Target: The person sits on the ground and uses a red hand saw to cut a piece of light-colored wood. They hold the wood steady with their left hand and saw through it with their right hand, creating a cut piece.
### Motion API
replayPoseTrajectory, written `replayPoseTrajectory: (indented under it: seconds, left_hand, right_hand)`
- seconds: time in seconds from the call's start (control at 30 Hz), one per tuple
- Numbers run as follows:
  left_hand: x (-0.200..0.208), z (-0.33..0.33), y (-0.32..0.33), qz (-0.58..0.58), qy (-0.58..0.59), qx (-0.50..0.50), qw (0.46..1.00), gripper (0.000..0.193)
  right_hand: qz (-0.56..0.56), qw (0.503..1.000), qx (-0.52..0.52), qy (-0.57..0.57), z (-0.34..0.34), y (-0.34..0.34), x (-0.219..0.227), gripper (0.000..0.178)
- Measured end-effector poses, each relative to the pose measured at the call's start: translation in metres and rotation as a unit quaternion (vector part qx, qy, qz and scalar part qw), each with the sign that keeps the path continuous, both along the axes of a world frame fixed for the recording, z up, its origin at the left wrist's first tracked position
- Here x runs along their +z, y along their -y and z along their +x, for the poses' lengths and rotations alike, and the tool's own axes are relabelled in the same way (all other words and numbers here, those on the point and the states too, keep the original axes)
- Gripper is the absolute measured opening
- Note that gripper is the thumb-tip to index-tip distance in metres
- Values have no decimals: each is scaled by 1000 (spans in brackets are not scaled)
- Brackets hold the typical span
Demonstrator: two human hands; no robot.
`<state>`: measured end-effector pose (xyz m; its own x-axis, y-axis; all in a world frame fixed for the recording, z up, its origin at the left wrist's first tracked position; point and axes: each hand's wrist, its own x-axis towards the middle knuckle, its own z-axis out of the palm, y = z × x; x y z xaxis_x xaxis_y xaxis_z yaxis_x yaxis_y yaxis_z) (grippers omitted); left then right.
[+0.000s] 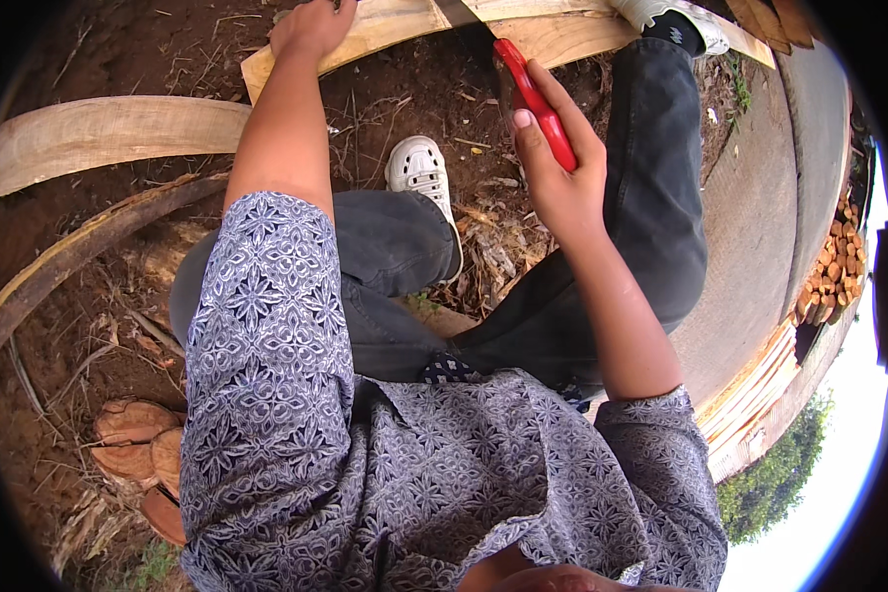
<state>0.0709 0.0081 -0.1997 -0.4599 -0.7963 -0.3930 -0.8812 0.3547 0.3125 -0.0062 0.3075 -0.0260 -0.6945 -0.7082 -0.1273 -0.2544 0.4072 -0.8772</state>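
My right hand point(569, 163) is closed around the red handle point(538, 104) of a handsaw, thumb along its near side. The dark saw blade point(474, 35) runs from the handle up and left over a pale wooden plank point(395, 28), at the top edge. Whether its teeth are in the wood cannot be made out. My left hand point(309, 32) rests on the left part of the same plank with its thumb spread; the other fingers are partly cut off by the picture's edge. My white shoe point(651, 12) is against the plank on the right.
To the left lie a pale curved-looking board point(118, 138) and a bark-edged strip point(79, 247) on brown soil. Reddish wood pieces point(138, 439) sit at the lower left. My other white clog point(419, 168) stands between. A grey paved strip point(750, 217) and stacked cut wood point(839, 261) are at right.
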Motion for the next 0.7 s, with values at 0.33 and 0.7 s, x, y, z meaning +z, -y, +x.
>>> replayPoseTrajectory:
  seconds: [0.33, 0.7]
  left_hand:
    - [7, 7, -7, -18, 0, 10, 1000, 61]
    - [-3, 7, -4, -22, -3, 2, 1000, 60]
  right_hand:
    - [3, 1000, 12, 0, 3, -1, 50, 42]
    - [-31, 998, -12, 55, 0, -10, -31, 48]
